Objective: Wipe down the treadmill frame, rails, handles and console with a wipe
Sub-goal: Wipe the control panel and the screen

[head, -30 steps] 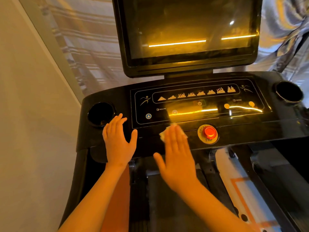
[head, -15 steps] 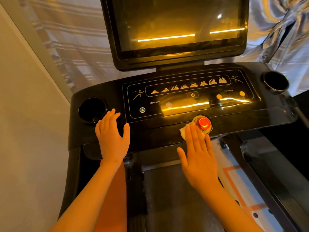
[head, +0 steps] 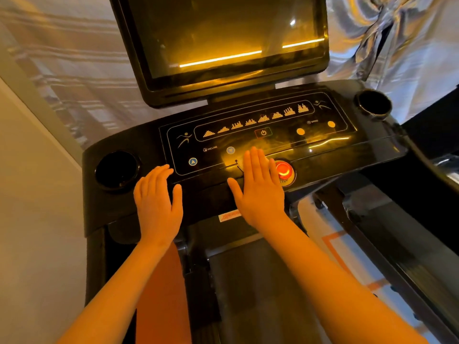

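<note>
Striped curtain (head: pixel 74 70) hangs behind the black console (head: pixel 372 150), which runs long from left to right. My right hand (head: pixel 258 192) lies flat on it, fingers straight, just left of the red button (head: pixel 283 170). I cannot see the wipe; I think it is under that hand. My left hand (head: pixel 156 204) rests flat too, holding nothing, near the left cup hole (head: pixel 116 170). Past the button, the right side is nearer my right hand.

Dim, warm amber light; glare streaks on the screen (head: pixel 223 40); wide-angle bending at edges.
</note>
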Motion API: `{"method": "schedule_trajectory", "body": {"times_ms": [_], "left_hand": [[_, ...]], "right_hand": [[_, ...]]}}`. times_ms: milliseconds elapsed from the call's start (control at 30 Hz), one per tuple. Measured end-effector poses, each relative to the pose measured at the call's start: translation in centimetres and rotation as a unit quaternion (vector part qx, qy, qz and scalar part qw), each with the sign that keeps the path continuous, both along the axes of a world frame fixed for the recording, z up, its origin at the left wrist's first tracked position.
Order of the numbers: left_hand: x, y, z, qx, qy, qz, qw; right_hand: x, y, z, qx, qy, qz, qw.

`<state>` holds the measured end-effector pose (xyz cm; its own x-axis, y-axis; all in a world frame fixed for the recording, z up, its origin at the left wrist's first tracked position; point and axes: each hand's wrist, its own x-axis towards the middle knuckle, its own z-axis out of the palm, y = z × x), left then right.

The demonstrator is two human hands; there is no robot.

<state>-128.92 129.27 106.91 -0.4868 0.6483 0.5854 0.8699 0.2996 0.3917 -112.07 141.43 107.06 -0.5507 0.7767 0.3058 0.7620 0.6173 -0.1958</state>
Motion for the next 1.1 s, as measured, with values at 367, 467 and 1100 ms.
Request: {"method": "schedule_trajectory", "body": {"times_ms": [367,467,1100], "left_hand": [[7.6,7.8,2.2,0.043,-0.056,-0.024,0.997],[8.1,9.4,2.1,0.045,-0.064,0.024,0.997],[8.5,9.9,1.5,-0.004,-0.004,0.099,0.995]], "right_hand": [[2.7,-0.3,0.4,0.003,-0.025,0.021,0.999],[2.0,2.3,2.2,-0.009,-0.057,0.055,0.997],[7.0,14.3,5.1,-0.01,-0.115,0.307,0.945]]}}
